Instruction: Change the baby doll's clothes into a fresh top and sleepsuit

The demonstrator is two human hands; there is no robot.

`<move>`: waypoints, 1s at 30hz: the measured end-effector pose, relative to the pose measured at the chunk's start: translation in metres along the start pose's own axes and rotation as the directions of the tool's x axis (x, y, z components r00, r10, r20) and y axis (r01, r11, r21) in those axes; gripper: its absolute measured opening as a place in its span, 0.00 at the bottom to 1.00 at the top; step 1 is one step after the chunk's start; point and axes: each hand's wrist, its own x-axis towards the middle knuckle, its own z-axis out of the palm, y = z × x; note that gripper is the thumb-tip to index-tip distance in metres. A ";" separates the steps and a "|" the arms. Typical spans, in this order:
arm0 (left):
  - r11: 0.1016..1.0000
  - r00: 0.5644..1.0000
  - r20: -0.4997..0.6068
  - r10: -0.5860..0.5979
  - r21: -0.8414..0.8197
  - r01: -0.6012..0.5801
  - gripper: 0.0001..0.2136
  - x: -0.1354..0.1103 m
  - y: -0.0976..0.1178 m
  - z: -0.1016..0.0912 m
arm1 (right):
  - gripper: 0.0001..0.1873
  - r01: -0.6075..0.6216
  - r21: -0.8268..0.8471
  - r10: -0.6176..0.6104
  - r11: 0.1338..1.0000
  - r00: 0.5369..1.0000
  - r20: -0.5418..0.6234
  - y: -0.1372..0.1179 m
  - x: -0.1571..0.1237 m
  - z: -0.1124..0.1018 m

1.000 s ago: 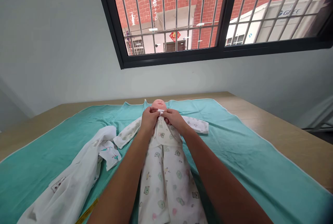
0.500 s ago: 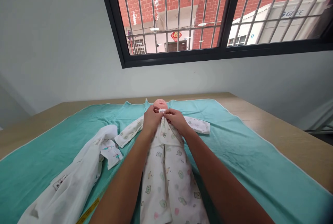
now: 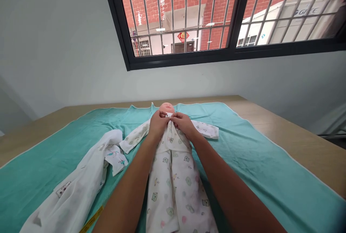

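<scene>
Garment (image 3: 178, 170) lies on teal cloth (image 3: 259, 168) — barred window (image 3: 236, 16) above.

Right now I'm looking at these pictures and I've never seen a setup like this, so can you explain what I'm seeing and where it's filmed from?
There's no machine here, just a person's bare hands. One camera, worn on the head, looks forward and down, so you see roughly what the wearer sees. The left hand and right hand pinch a white bear-print baby outfit at its neckline, just below a baby doll's head. A second white garment lies to the left. Everything rests on a teal blanket spread over a wooden table.
</scene>
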 end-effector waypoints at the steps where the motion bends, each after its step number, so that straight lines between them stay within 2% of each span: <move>1: 1.000 1.000 0.000 -0.006 -0.014 0.006 0.11 0.000 -0.001 0.001 | 0.08 -0.002 0.000 0.002 1.000 1.000 -0.001 0.000 0.000 0.000; 9: 0.992 0.997 0.061 -0.050 -0.115 0.057 0.11 0.001 0.001 0.001 | 0.08 -0.021 -0.046 0.019 0.999 0.999 -0.033 0.004 0.002 -0.001; 16: 0.985 0.990 0.100 -0.095 -0.137 0.108 0.13 0.000 0.004 -0.002 | 0.06 0.018 -0.113 -0.022 0.993 0.999 -0.031 0.001 0.002 0.001; 22: 0.977 0.990 0.102 -0.096 -0.182 0.113 0.14 0.000 0.003 -0.004 | 0.07 -0.001 -0.105 -0.003 0.994 1.000 -0.031 0.001 0.003 0.001; 30: 0.955 0.994 0.061 -0.096 -0.275 0.109 0.09 -0.003 0.004 0.001 | 0.07 -0.004 -0.058 0.002 0.998 0.999 -0.044 0.005 0.003 0.000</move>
